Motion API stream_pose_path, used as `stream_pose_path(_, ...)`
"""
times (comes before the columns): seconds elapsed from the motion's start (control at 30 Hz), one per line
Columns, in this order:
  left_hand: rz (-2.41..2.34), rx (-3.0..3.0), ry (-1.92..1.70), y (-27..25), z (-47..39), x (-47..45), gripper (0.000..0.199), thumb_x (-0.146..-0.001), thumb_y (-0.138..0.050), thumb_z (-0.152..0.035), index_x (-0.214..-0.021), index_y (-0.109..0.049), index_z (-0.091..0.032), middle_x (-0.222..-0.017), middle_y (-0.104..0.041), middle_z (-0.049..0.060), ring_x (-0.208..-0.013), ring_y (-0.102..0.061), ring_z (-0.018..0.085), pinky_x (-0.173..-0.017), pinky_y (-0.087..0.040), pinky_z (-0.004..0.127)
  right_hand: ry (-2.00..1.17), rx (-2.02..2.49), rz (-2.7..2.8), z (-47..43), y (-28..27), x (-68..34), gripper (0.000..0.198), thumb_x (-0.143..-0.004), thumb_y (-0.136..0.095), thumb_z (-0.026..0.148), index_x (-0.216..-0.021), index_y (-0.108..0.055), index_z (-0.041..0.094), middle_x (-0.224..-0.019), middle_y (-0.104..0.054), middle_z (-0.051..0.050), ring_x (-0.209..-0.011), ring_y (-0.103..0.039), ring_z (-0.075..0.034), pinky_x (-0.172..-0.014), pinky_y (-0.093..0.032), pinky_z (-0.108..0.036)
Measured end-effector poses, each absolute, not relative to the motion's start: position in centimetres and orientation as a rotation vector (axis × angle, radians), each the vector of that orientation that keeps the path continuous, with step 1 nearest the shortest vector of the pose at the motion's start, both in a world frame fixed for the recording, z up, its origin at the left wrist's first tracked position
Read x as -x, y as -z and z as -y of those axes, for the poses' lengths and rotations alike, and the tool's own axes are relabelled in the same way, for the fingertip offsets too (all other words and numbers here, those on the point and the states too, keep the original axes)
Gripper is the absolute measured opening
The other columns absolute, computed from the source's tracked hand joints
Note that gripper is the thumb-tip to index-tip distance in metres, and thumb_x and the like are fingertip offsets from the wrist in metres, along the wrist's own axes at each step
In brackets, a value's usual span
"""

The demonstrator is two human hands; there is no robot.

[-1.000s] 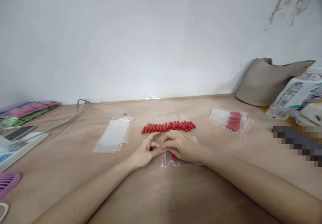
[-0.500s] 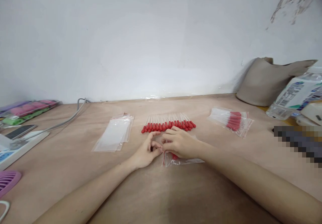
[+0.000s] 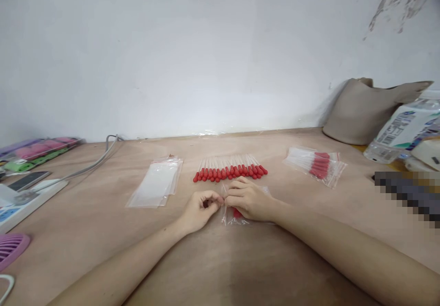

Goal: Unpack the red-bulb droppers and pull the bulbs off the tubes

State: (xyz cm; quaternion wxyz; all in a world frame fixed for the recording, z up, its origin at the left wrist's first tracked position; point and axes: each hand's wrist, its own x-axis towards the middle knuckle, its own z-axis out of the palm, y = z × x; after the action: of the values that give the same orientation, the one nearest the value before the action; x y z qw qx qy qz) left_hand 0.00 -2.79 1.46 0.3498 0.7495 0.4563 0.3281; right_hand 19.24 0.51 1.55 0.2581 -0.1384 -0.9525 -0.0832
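A clear zip bag (image 3: 237, 221) with a red-ended item inside lies flat on the table at the middle. My left hand (image 3: 202, 209) is closed, thumb and fingertips pinching the bag's mouth edge. Over the bag rests my right hand (image 3: 249, 199), its fingers bent and closed on the same edge, hiding much of the contents. Just beyond my hands lies a row of glass-like droppers (image 3: 225, 172) with red bulbs facing me and pale stems pointing to the wall.
Flat clear zip bags (image 3: 154, 184) are stacked at left. Filled bags of red-bulbed droppers (image 3: 318, 164) lie at right. A power strip (image 3: 37, 196), cable and phone (image 3: 29, 180) sit far left. A plastic bottle (image 3: 402, 129) and grey-brown bag (image 3: 360, 111) stand far right.
My left fingers have closed from a spread pose into a pinch on the bag's edge. The right hand has shifted only slightly, and the row of droppers is unmoved.
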Motion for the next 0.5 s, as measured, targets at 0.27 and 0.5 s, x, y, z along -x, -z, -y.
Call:
stream_pose_path(0.27, -1.118, -2.248, -0.815, -1.62, 3.03, 0.59, 0.026, -0.074, -0.05, -0.005, -0.085, -0.069, -0.02, -0.08, -0.066, 0.001, -0.077, -0.058, 0.014, -0.068, -0.045, 0.025, 0.242, 0.275, 2.458, -0.59, -0.41, -19.2, 0.022, -0.085, -0.041, 0.013, -0.081, -0.062, 0.019, -0.073, -0.06, -0.002, -0.077, -0.045, -0.014, -0.071, -0.032, -0.029)
stream_pose_path(0.5, -0.873, -2.897, -1.097, -1.33, 2.33, 0.72, 0.012, -0.082, -0.055, -0.018, -0.074, -0.065, -0.017, -0.078, -0.06, 0.003, -0.072, -0.052, 0.013, -0.064, -0.044, 0.025, 0.37, 0.277, 2.436, -0.55, -0.68, -19.26, 0.022, -0.087, -0.039, 0.012, -0.08, -0.059, 0.018, -0.076, -0.058, -0.001, -0.073, -0.043, -0.013, -0.071, -0.032, -0.028)
